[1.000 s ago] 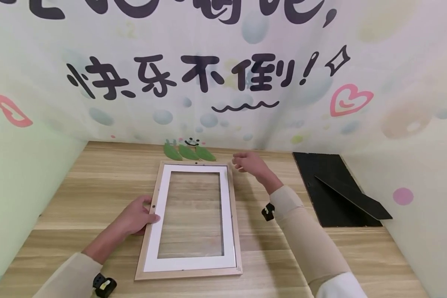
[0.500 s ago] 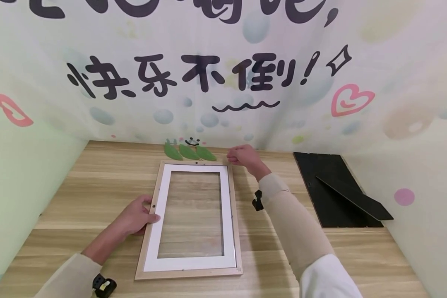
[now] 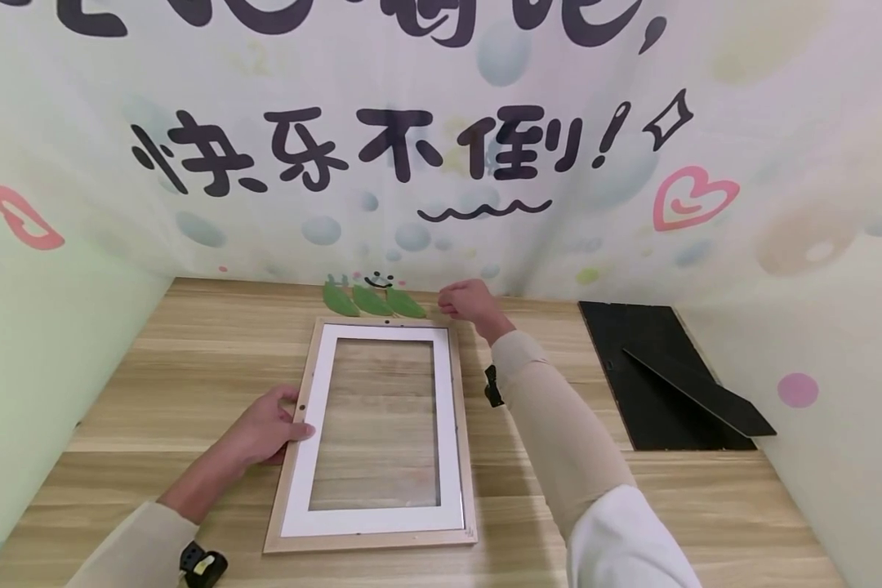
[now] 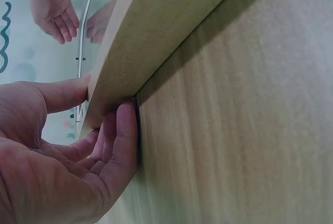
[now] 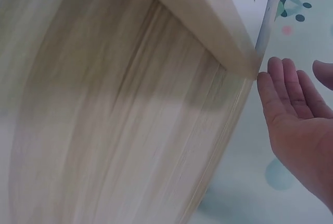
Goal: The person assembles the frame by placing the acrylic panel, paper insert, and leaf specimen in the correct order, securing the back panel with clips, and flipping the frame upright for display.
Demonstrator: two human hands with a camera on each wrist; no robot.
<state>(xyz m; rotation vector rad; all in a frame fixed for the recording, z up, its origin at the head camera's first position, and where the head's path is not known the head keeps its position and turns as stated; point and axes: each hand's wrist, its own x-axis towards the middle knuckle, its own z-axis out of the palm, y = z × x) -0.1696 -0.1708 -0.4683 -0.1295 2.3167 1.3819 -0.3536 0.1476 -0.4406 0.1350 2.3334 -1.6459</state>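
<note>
A light wooden picture frame with a white mat lies on the table. My left hand grips its left side; in the left wrist view the thumb is on the upper edge and the fingers curl against the outer side and under it. Just past the far right corner hovers my right hand, holding nothing. The right wrist view shows its fingers loosely extended beside the frame corner. Left of that hand, three green leaves sit in a row behind the frame.
A black backing board with its stand leg raised lies at the right of the wood-grain table. A printed cloth wall rises along the table's back edge.
My right hand has moved left and slightly farther back, past the frame's far right corner toward the leaves. The left hand keeps its grip, and the frame has barely shifted.
</note>
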